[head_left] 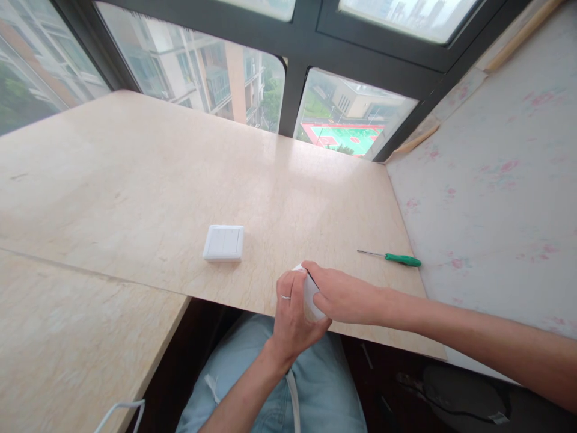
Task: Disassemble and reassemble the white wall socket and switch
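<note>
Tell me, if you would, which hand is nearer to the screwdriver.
Right. The right hand, on the white piece, is left of the screwdriver and closer to the person; the left hand, on the same piece, is farther left.

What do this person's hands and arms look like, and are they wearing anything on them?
The left hand wears a thin, silvery ring on one finger. The right hand shows no ring or glove. The left forearm and right forearm are bare, with no sleeve, watch or bracelet visible.
</note>
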The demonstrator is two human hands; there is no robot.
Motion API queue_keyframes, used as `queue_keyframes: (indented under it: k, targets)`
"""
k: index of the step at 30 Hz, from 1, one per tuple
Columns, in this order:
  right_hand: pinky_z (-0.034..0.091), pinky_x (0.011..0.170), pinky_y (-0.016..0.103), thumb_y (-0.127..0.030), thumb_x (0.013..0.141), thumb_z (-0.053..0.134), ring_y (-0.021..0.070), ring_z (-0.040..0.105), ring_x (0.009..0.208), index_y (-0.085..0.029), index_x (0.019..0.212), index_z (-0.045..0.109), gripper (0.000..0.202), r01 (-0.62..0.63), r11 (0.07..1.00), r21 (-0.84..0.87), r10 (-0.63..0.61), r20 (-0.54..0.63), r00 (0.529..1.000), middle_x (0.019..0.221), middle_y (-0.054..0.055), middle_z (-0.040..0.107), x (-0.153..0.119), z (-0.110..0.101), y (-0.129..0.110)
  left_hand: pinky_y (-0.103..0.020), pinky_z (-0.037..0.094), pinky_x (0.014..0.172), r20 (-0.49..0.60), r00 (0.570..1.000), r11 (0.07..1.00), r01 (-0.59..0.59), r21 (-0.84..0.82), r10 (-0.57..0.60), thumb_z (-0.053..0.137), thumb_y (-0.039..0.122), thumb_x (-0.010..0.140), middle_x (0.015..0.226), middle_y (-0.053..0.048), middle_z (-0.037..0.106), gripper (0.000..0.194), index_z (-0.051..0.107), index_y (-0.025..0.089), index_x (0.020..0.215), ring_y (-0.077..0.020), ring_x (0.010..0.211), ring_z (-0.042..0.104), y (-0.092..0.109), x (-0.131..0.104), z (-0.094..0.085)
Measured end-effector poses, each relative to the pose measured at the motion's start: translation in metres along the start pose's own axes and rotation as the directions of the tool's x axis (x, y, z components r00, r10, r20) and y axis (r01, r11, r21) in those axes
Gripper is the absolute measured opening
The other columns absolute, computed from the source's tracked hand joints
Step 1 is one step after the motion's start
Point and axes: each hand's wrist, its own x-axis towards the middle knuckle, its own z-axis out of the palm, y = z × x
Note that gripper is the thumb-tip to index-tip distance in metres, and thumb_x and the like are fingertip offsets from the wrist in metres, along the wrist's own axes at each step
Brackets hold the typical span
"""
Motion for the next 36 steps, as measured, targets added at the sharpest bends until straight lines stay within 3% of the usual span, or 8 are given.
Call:
queue_keyframes:
  k: [14,23,28,33,36]
  targets:
    - [0.040,0.066,0.030,-0.006,0.077,0.044,0.0229,0.065,0.083,-0.011,0.127,0.048,0.050,-0.014,1.000,0.016,0.015,-0.038,0.999,0.098,0.014,0.071,0.000,0.007,0.006,-0.054,0.055,0.094,-0.094,0.995,0.998,-0.038,0.045,0.042,0.071,0.027,0.078,0.123,-0.018,0.053,0.081,0.032,0.016,0.148,-0.0324,0.116,0.054,0.004,-0.002,0.006]
    - [0.045,0.075,0.031,-0.009,0.078,0.049,0.0255,0.066,0.098,-0.013,0.124,0.051,0.046,0.082,0.993,0.089,-0.073,-0.101,0.992,0.110,0.015,0.069,0.001,0.012,0.010,-0.056,0.054,0.094,-0.127,0.990,0.998,-0.063,0.030,0.066,0.069,0.028,0.079,0.120,-0.019,0.054,0.078,0.035,0.012,0.146,-0.0340,0.115,0.053,0.002,-0.003,0.011]
    - [0.045,0.069,0.029,-0.004,0.071,0.047,0.0223,0.065,0.084,-0.015,0.123,0.052,0.053,0.053,0.994,0.095,-0.047,-0.071,0.996,0.099,0.010,0.071,-0.002,0.002,0.012,-0.056,0.054,0.095,-0.080,0.996,0.998,-0.045,0.047,0.049,0.071,0.027,0.078,0.125,-0.020,0.051,0.080,0.033,0.012,0.147,-0.0343,0.118,0.052,0.004,-0.002,0.009]
    - [0.047,0.082,0.031,-0.007,0.074,0.050,0.0227,0.065,0.098,-0.019,0.117,0.059,0.046,0.149,0.969,0.197,-0.145,-0.035,0.989,0.107,0.007,0.071,-0.007,-0.013,0.019,-0.055,0.054,0.096,-0.051,0.999,0.999,0.010,0.044,-0.007,0.071,0.022,0.074,0.127,-0.019,0.048,0.084,0.031,0.014,0.148,-0.0341,0.118,0.052,0.003,-0.004,0.007]
    - [0.047,0.086,0.034,-0.019,0.084,0.054,0.0234,0.064,0.103,-0.020,0.122,0.059,0.038,0.162,0.953,0.257,-0.166,-0.007,0.986,0.113,0.007,0.070,-0.009,-0.018,0.025,-0.054,0.054,0.096,-0.062,0.998,0.999,0.014,0.039,-0.012,0.071,0.020,0.073,0.126,-0.020,0.048,0.084,0.032,0.012,0.147,-0.0336,0.118,0.052,0.001,-0.007,0.008]
